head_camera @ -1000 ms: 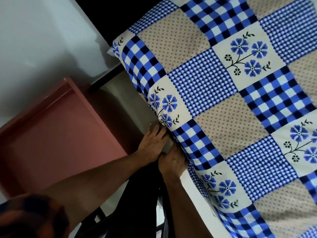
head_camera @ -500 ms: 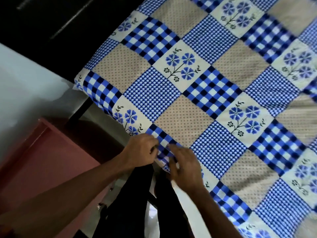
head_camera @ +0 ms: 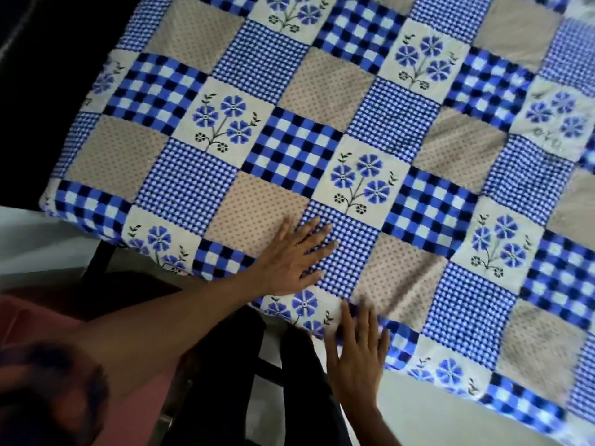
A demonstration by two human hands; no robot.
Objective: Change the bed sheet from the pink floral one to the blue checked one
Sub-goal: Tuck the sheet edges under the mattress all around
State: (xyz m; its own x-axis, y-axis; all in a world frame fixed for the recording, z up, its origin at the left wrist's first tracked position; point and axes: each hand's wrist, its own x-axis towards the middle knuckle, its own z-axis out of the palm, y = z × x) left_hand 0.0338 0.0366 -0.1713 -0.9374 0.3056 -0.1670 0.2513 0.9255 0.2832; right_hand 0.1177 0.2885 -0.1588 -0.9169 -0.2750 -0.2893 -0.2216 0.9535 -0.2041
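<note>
The blue checked sheet (head_camera: pixel 322 123), a patchwork of blue checks, beige dotted squares and blue flower squares, covers the bed across most of the view. My left hand (head_camera: pixel 291 255) lies flat on it near the bed's near edge, fingers spread, holding nothing. My right hand (head_camera: pixel 357 355) rests flat at the sheet's near edge, fingers apart and slightly blurred. The pink floral sheet is not in view.
A pink-red cabinet (head_camera: pixel 32 317) stands at the lower left beside the bed. My dark trouser legs (head_camera: pixel 225 381) are below the hands on a pale floor (head_camera: pixel 434 413). A dark area (head_camera: pixel 48 59) lies beyond the bed's left corner.
Both hands have come up from the bed's side edge onto the top of the sheet and opened flat. The view has swung over the bed.
</note>
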